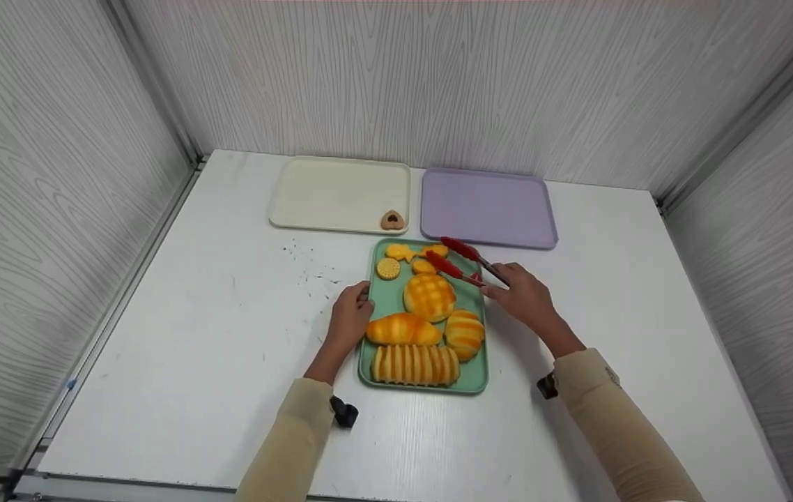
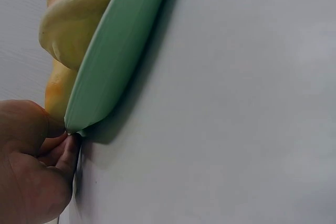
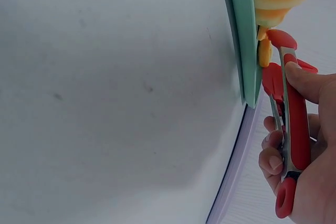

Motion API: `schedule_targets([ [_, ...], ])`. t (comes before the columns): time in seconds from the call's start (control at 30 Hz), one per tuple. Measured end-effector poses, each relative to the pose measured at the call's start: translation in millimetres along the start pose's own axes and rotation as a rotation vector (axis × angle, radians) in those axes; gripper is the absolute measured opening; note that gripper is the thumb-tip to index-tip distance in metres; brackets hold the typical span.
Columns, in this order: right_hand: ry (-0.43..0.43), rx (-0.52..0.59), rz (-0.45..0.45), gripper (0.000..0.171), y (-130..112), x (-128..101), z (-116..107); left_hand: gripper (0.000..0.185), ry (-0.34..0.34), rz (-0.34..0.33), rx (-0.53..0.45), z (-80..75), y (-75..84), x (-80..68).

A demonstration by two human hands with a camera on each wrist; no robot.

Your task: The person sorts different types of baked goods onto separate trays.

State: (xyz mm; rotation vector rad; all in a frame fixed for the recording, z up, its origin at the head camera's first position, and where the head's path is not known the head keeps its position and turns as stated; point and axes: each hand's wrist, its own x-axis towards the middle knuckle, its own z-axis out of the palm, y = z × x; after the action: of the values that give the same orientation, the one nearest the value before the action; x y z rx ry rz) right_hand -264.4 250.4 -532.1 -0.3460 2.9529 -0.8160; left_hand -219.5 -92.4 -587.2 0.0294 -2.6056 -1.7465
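My left hand pinches the left edge of a green tray between thumb and fingers, as the left wrist view shows. In my right hand are red-tipped tongs, their two arms apart over the tray's far end, near small yellow pieces. On the tray lie a round biscuit, a fish-shaped piece, a crosshatched round bun, a striped oval bun, a long bread roll and a ridged loaf. Whether the tongs touch a piece, I cannot tell.
Behind the green tray, a cream tray holds a brown heart-shaped piece at its near right corner. Beside it on the right is a purple tray. Wood-grain panels enclose the white table at the back and sides.
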Motion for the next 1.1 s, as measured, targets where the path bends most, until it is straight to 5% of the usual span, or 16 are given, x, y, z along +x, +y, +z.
schedule_targets([
  [1.1, 0.112, 0.021, -0.035, 0.054, 11, -18, 0, 0.042, -0.002, -0.009, 0.008, -0.4, -0.4, 0.7],
])
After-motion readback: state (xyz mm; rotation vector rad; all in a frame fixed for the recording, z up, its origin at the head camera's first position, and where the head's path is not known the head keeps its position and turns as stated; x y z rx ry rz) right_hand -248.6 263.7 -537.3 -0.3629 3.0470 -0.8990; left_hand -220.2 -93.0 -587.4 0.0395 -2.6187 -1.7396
